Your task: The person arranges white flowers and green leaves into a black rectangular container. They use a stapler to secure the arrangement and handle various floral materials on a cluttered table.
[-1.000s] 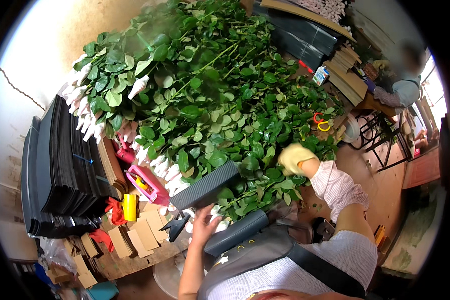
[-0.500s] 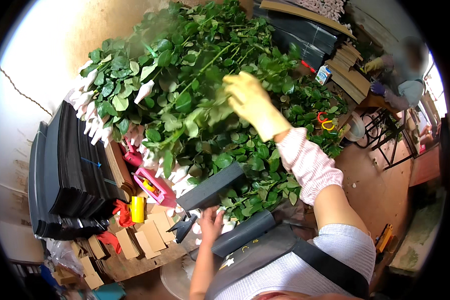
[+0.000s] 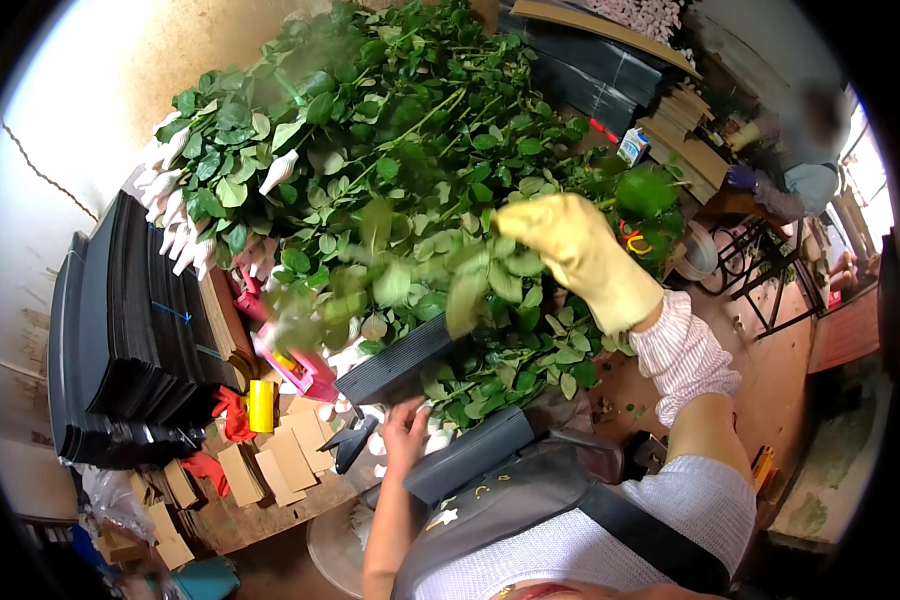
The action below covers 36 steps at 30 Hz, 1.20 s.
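My right hand (image 3: 580,250) wears a yellow rubber glove, its fingers closed on a leafy rose stem (image 3: 480,265). Blurred leaves of that stem trail left over a big heap of green rose stems (image 3: 410,150). My bare left hand (image 3: 405,432) is beside the lower end of a dark ribbed trough (image 3: 395,358), among white-wrapped buds; its fingers look slightly apart, though partly hidden. Closer to my body lies a second dark grey padded piece (image 3: 470,455). A black clamp-like tool (image 3: 353,442) is just left of the left hand.
Black sheets (image 3: 135,330) stand stacked at the left. In front are cardboard pieces (image 3: 285,460), a yellow roll (image 3: 261,406) and a pink tape dispenser (image 3: 315,378). Yellow-red scissors (image 3: 634,238) and a small carton (image 3: 633,146) are to the right. Another person (image 3: 810,185) works at far right.
My right hand has moved right and a little lower, drawing the leafy stem across the heap. The left hand stays near the same spot by the trough. The view has shifted slightly.
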Motion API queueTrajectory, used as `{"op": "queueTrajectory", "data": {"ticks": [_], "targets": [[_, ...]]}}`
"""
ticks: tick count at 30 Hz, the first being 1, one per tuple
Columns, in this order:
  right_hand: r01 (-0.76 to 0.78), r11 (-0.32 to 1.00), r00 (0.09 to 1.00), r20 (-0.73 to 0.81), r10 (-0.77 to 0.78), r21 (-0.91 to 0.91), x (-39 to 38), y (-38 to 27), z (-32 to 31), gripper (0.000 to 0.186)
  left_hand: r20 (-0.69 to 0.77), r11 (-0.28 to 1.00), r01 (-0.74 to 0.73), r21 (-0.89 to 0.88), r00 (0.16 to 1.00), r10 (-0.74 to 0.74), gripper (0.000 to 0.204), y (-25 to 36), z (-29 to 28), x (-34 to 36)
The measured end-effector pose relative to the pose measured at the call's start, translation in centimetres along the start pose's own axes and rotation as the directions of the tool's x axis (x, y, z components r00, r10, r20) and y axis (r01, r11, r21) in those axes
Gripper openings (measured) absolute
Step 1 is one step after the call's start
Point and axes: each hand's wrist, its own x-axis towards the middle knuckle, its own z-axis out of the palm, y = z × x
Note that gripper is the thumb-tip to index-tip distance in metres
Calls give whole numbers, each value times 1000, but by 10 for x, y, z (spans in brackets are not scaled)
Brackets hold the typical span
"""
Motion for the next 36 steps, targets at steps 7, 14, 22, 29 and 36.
{"op": "queueTrajectory", "data": {"ticks": [7, 14, 22, 29, 36], "targets": [[-202, 973, 717, 694, 70, 110, -100, -4, 19, 52, -19, 994, 55, -91, 998, -57, 67, -22, 7, 5], [-218, 851, 360, 771, 526, -479, -163, 1, 45, 42, -34, 971, 134, -200, 989, -144, 71, 9, 6, -1], [-248, 876, 182, 868, 462, -414, -98, 21, 70, 16, 15, 995, -34, 90, 999, 33, 47, 14, -5, 1], [-143, 823, 782, 446, 434, -550, -34, 94, 182, 22, 109, 996, 26, 87, 993, -35, 52, -8, 4, 3], [-28, 999, 997, 76, 31, -40, 50, 40, 141, 32, 150, 980, -36, 198, 989, 6, 55, -4, -2, 3]]}}
